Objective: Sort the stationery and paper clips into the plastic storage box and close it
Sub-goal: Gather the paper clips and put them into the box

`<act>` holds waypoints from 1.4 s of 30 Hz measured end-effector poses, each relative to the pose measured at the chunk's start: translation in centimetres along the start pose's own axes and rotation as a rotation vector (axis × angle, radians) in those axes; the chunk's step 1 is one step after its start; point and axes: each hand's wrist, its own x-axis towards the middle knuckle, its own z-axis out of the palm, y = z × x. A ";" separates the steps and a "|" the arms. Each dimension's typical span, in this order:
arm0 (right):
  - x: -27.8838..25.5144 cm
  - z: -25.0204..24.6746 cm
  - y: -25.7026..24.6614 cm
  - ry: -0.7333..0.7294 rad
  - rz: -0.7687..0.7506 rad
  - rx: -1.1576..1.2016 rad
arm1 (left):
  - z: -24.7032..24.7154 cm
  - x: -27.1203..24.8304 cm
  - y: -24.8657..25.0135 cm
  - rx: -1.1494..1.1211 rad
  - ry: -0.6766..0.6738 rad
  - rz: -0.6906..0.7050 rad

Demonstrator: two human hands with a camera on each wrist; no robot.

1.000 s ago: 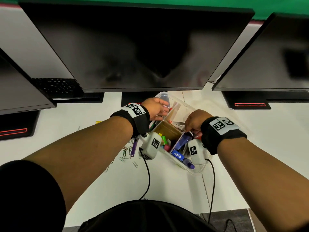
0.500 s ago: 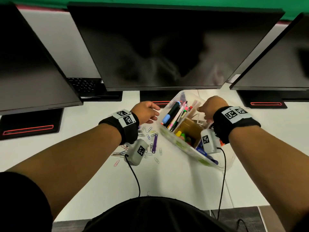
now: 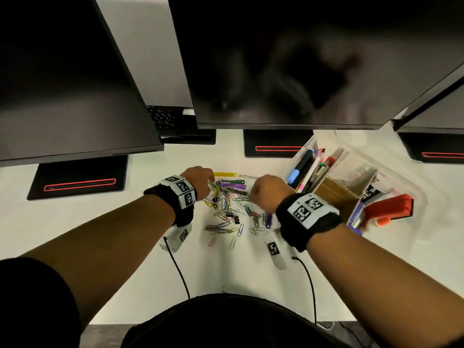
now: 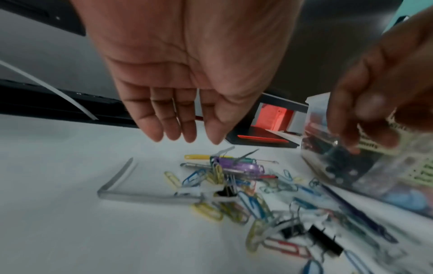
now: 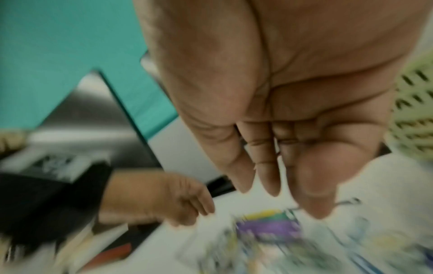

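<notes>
A heap of coloured paper clips [image 3: 231, 207] lies on the white desk, mixed with black binder clips [image 3: 232, 217] and long purple [image 3: 232, 185] and yellow [image 3: 224, 174] clips. My left hand [image 3: 209, 180] hovers over the heap's left edge; in the left wrist view its fingers [image 4: 178, 128] are straight and empty above the clips [image 4: 234, 200]. My right hand [image 3: 253, 190] is over the heap's right side. The blurred right wrist view shows its fingers [image 5: 269, 176] extended beside the thumb, nothing held. The clear plastic storage box [image 3: 399, 179] stands open to the right with pens [image 3: 308, 169] and a red stapler [image 3: 386, 209] inside.
Three dark monitors [image 3: 288, 59] overhang the back of the desk, their black stands [image 3: 273, 144] close behind the clips and box. A bent grey metal bar [image 4: 145, 196] lies left of the heap. Wrist-camera cables [image 3: 178, 267] trail toward the desk's front edge.
Both hands have left the storage box and moved left to hover over the paper clip heap. The box now sits to the right of my right wrist.
</notes>
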 end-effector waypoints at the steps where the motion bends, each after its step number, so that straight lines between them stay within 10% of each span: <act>1: 0.3 1.1 0.2 -0.018 0.060 -0.051 | 0.2 0.1 -0.4 0.017 0.001 -0.011; 7: 1.5 5.4 3.0 -0.051 0.203 -0.264 | 1.5 0.8 -1.2 -0.002 0.010 0.069; 19: 3.5 8.1 2.5 0.117 0.150 0.066 | 1.9 3.8 2.8 0.191 0.078 0.381; 29: 6.0 5.8 2.2 0.277 0.117 0.181 | 2.7 4.5 3.0 0.336 0.026 0.298; 42: 11.0 6.0 0.8 0.224 0.011 -0.174 | 0.5 2.2 -0.8 -0.484 0.177 0.060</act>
